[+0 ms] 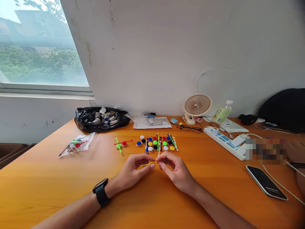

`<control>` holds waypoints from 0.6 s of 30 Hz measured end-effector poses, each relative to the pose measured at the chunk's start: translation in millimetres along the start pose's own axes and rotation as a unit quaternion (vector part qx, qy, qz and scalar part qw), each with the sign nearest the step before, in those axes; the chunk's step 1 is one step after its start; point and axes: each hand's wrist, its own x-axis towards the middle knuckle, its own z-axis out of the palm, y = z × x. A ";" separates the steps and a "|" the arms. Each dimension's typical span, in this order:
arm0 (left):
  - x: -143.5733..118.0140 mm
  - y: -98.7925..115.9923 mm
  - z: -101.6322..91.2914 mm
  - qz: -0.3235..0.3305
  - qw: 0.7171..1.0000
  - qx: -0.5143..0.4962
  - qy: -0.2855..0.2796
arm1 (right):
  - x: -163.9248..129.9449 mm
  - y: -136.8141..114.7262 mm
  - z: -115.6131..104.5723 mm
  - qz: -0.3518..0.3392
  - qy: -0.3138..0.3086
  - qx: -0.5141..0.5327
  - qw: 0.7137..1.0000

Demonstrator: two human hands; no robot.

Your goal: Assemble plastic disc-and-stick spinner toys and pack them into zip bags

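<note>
Yellow thin plastic stick (147, 164) pinched between both hands.

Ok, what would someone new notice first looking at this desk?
First, the two hands at the middle of the orange table: the left hand and right hand pinch a thin yellow stick between them. Just beyond lies a bright cluster of colored discs and sticks. A black bag of spools sits back left, a small fan back right.
</note>
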 end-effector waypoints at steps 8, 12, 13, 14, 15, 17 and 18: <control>-2.6 -6.5 -0.3 0.047 0.997 0.049 0.042 | -2.4 0.9 1.7 -0.007 0.001 -0.057 0.998; -2.8 -7.7 -1.7 0.056 0.990 0.111 0.067 | -3.6 -0.8 1.1 -0.039 -0.008 -0.111 0.993; -2.9 -7.9 -2.2 0.058 0.988 0.125 0.071 | -4.0 -1.1 1.2 -0.046 -0.011 -0.121 0.991; -3.2 -8.0 -2.8 0.060 0.986 0.138 0.074 | -4.3 -1.3 1.4 -0.052 -0.014 -0.128 0.990; -3.5 -7.7 -3.2 0.062 0.984 0.150 0.076 | -4.6 -1.6 1.6 -0.054 -0.016 -0.131 0.990; -4.3 -6.0 -3.9 0.070 0.980 0.172 0.076 | -5.0 -2.4 2.0 -0.055 -0.020 -0.132 0.990; -4.7 -4.2 -4.2 0.074 0.979 0.177 0.073 | -5.0 -3.0 1.9 -0.055 -0.022 -0.129 0.990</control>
